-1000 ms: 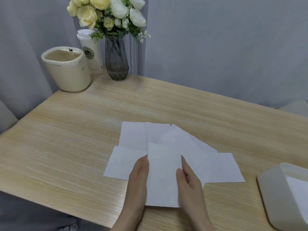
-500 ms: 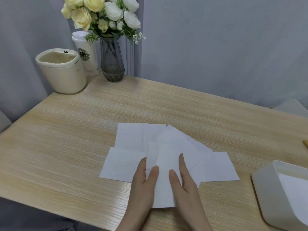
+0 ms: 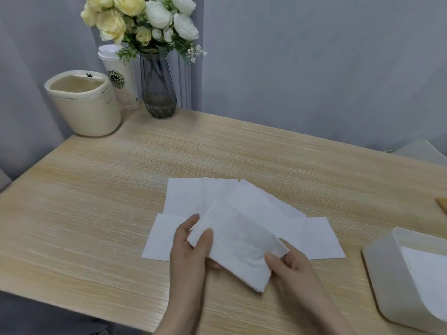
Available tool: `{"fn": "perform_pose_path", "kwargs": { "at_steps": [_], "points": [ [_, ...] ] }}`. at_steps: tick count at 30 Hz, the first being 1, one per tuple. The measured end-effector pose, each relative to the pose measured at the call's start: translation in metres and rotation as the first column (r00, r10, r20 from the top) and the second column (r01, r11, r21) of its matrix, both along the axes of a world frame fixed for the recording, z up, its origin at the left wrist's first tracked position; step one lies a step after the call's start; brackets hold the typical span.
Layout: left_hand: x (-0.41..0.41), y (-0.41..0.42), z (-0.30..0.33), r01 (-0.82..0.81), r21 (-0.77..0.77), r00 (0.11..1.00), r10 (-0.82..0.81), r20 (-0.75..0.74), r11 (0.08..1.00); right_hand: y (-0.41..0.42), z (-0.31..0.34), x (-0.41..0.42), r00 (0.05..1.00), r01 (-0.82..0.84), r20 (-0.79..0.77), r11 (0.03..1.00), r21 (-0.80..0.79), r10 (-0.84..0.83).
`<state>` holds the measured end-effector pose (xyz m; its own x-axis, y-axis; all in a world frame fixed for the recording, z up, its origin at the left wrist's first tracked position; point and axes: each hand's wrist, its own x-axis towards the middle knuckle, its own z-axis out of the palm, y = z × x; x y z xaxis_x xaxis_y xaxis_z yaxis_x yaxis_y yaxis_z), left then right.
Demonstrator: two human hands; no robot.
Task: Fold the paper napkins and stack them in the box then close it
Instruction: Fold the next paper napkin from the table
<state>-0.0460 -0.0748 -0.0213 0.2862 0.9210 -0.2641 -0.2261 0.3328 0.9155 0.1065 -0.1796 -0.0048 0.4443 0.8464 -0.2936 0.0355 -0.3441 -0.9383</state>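
**Top napkin lifted from the fan for folding**

A single napkin (image 3: 238, 240) is held off the table (image 3: 96, 213) between both hands. It is pinched at its left end by the left hand (image 3: 191, 245), thumb on top and fingers curled beneath, and at its lower right edge by the right hand (image 3: 287, 264), whose thumb is pressed onto the sheet while the fingers are tucked under it. Half a second ago the same sheet was lying flat under two nearly straight hands; it has since been raised, turned at a slant and appears doubled over, so a fold is judged to be under way or just made.

Beneath and around the hands, the remaining napkins (image 3: 200, 194) are seen spread in an overlapping fan on the wood, unfolded and untouched. To the right, near the table's edge, the white box (image 3: 377, 274) is shown open, with something white, probably paper, visible inside it; whether that is an earlier folded napkin cannot be told. The lid is not clearly identified in view.

At the far left corner a cream container (image 3: 84, 105), a paper cup (image 3: 121, 81) and a glass vase of flowers (image 3: 157, 90) are left standing well apart from the work. Most of the task is judged to remain: several sheets are yet to be folded and stacked, and the box is yet to be closed.
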Motion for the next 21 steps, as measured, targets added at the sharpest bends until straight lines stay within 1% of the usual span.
{"fn": "perform_pose_path", "kwargs": {
  "at_steps": [2, 4, 5, 7, 9, 11, 13, 15, 17, 19, 21],
  "points": [
    [-0.005, 0.006, 0.001, 0.084, -0.015, 0.996, -0.084, -0.019, 0.996, -0.003, 0.002, 0.012, 1.000, -0.020, -0.004, 1.000, -0.017, 0.020],
    [-0.005, 0.006, 0.001, 0.138, -0.020, 0.990, -0.138, -0.024, 0.990, -0.003, 0.004, 0.018, 0.996, 0.055, -0.076, 0.998, 0.034, -0.052],
    [-0.003, 0.005, 0.001, 0.138, -0.026, 0.990, -0.139, -0.017, 0.990, -0.002, 0.005, 0.018, 0.992, 0.100, -0.090, 0.993, 0.059, -0.094],
    [0.001, 0.000, -0.001, 0.100, -0.040, 0.995, -0.100, 0.004, 0.994, -0.001, 0.005, 0.014, 0.989, 0.146, -0.043, 0.986, 0.077, -0.143],
    [0.006, -0.004, -0.002, 0.076, -0.044, 0.997, -0.075, 0.026, 0.996, -0.002, 0.002, 0.005, 0.992, 0.122, 0.029, 0.990, 0.065, -0.124],
    [0.012, -0.008, -0.004, 0.111, -0.041, 0.993, -0.109, 0.036, 0.993, -0.005, -0.003, -0.005, 0.990, 0.086, 0.107, 0.996, 0.022, -0.088],
    [0.015, -0.011, -0.005, 0.157, -0.029, 0.988, -0.157, 0.011, 0.987, -0.008, -0.006, -0.008, 0.982, 0.118, 0.149, 0.993, 0.012, -0.118],
    [0.017, -0.013, -0.005, 0.163, -0.015, 0.986, -0.163, -0.024, 0.987, -0.010, -0.002, -0.006, 0.972, 0.159, 0.171, 0.987, 0.041, -0.163],
    [0.018, -0.014, -0.001, 0.155, 0.008, 0.987, -0.154, -0.039, 0.988, -0.012, 0.005, -0.002, 0.966, 0.177, 0.171, 0.977, 0.117, -0.195],
    [0.021, -0.014, 0.003, 0.158, 0.047, 0.987, -0.155, -0.049, 0.986, -0.012, 0.012, 0.004, 0.966, 0.167, 0.168, 0.971, 0.172, -0.196],
    [0.024, -0.015, 0.006, 0.163, 0.081, 0.986, -0.158, -0.060, 0.983, -0.014, 0.016, 0.009, 0.967, 0.141, 0.183, 0.973, 0.182, -0.174]
  ]
}}
